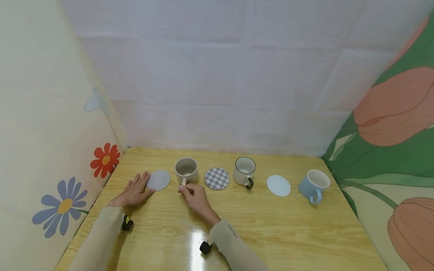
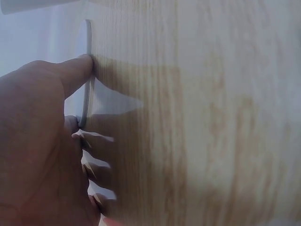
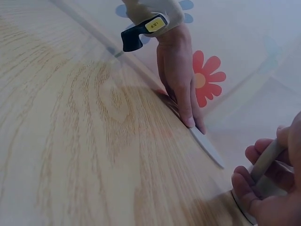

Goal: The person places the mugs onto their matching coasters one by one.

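My left hand lies spread on the table at the left, its thumb and index finger touching the rim of a round grey coaster. From low down, the left wrist view shows the coaster's thin edge with the thumb against it. My right hand grips the handle of a grey mug, which stands upright just right of that coaster. Curled fingers wrap the handle in the right wrist view. A plaid coaster lies to the right of the grey mug.
Further right stand a white mug with a dark rim and black handle, a pale round coaster and a light blue mug. The wooden table meets a white cloth at the back and flowered panels at both sides.
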### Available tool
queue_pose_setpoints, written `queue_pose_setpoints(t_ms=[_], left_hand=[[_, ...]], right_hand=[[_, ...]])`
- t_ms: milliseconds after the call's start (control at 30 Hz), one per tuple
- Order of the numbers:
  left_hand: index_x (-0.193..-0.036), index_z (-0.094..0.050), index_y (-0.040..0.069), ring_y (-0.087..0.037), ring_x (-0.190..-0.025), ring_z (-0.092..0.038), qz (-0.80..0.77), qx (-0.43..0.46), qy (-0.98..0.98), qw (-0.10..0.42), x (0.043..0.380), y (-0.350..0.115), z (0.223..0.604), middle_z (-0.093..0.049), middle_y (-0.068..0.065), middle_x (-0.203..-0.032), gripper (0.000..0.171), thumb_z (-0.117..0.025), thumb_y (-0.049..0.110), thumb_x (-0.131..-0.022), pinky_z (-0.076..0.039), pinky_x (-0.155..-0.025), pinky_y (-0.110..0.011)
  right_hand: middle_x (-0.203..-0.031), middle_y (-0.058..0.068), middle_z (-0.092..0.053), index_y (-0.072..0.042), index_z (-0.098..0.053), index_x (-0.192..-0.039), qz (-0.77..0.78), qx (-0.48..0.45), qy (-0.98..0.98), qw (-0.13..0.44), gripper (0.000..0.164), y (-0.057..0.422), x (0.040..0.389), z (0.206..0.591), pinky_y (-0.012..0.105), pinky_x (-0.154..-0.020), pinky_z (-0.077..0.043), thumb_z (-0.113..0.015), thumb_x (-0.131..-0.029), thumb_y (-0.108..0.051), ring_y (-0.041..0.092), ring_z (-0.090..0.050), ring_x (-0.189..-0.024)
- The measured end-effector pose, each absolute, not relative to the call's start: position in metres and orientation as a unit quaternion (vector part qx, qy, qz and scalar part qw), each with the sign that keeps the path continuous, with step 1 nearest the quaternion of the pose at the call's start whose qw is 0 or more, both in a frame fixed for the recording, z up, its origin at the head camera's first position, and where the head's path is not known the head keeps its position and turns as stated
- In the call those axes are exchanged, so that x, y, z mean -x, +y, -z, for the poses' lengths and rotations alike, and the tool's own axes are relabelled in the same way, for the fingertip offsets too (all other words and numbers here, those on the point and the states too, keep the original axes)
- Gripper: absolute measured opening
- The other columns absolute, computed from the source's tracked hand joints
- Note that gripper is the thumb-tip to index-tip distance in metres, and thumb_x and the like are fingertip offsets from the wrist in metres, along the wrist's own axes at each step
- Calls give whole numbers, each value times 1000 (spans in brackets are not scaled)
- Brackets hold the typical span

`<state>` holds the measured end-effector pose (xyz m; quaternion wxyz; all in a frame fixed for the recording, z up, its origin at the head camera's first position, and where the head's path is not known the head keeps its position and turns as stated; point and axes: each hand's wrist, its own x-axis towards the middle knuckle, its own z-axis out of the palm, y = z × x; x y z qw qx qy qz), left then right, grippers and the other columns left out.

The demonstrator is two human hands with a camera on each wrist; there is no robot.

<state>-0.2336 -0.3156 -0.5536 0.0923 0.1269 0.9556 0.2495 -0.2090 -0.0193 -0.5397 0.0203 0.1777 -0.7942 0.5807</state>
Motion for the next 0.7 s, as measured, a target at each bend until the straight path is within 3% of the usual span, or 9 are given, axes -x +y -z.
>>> queue_pose_setpoints(t_ms=[700], left_hand=[[-156, -21, -5, -54, -148, 2, -275, -127, 951, 64, 228, -314, 555, -10, -30, -163, 81, -54, 45, -101, 5, -112, -72]], right_hand=[[-84, 5, -75, -8, -77, -89, -624, -182, -760, 26, 25, -23, 212, 542, 21, -69, -54, -63, -100, -26, 1, -62, -74]])
